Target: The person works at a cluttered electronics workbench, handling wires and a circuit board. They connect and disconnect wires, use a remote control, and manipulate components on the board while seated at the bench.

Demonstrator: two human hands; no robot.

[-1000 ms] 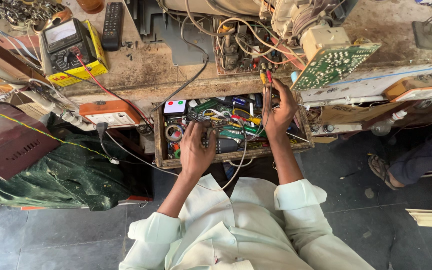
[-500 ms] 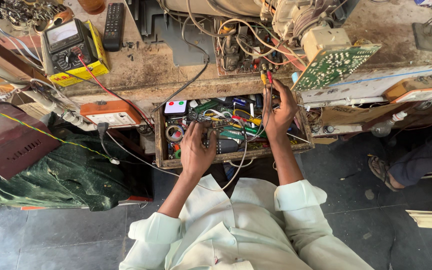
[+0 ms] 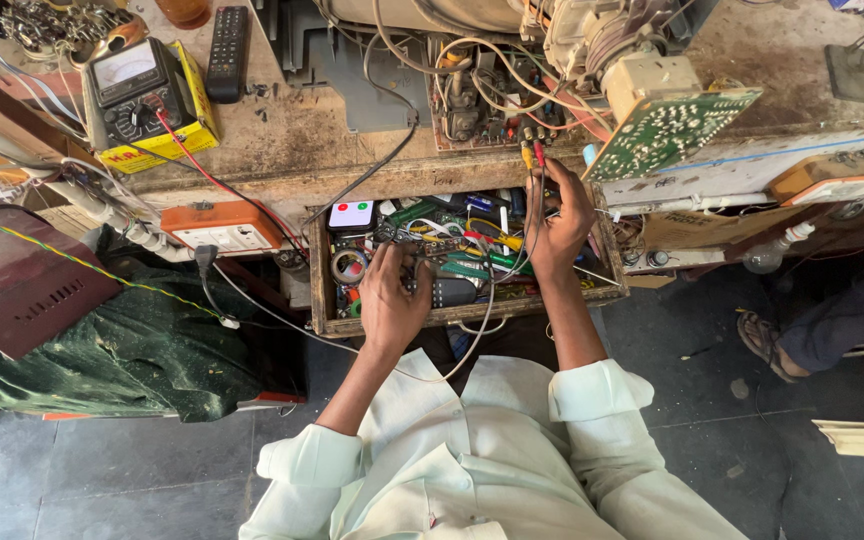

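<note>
I sat at a worn, dusty wooden workbench that ran across the top of my view, its front edge chipped and stained. Under me lay a floor of large dark grey stone tiles with pale joints. A crumpled dark green velvet cloth was heaped to my left. Soft daylight fell evenly, brightest on the bench.

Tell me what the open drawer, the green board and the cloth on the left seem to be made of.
Drawer: looks like bare, worn wood, with dull brown walls, grimy and unpainted. Green board: probably rigid circuit-board laminate, a flat green sheet dotted with silvery solder points. Cloth: apparently a soft, velvet-like fabric, dark green, folding with a slight sheen. Both hands, left hand and right hand, are in the drawer.
</note>
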